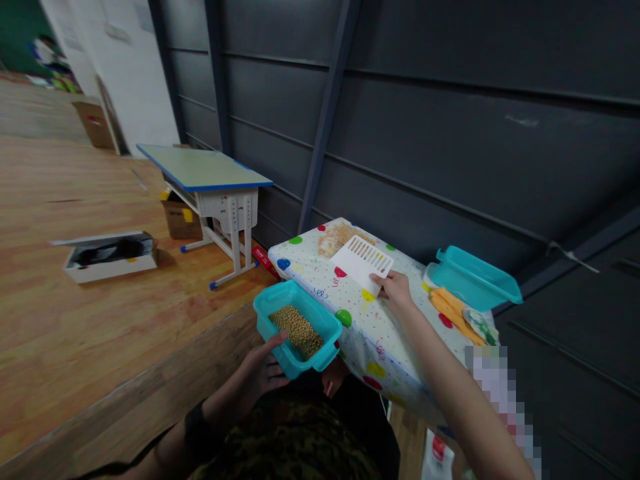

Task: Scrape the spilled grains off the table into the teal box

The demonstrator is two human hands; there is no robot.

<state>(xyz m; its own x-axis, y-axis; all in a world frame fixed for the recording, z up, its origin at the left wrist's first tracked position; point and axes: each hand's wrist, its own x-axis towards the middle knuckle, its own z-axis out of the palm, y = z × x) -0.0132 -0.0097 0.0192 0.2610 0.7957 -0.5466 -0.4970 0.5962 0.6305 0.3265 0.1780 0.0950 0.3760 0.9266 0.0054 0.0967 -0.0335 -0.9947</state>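
While the slotted white board (353,270) is grasped by the right fingers (382,283), the box (315,312) (gripped by left fingers (276,341), beans (296,328) inside) should be held level.

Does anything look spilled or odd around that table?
Possibly: a loose, pale-brown heap lies directly on the patterned tablecloth, just past the white slotted scoop, whereas the beans sit contained in the teal tub. Whether it was spilled or placed deliberately, I can't tell.

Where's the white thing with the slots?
In the head view, the white slotted piece is just right of centre, in the right hand, over the spotted tablecloth by the tan grains.
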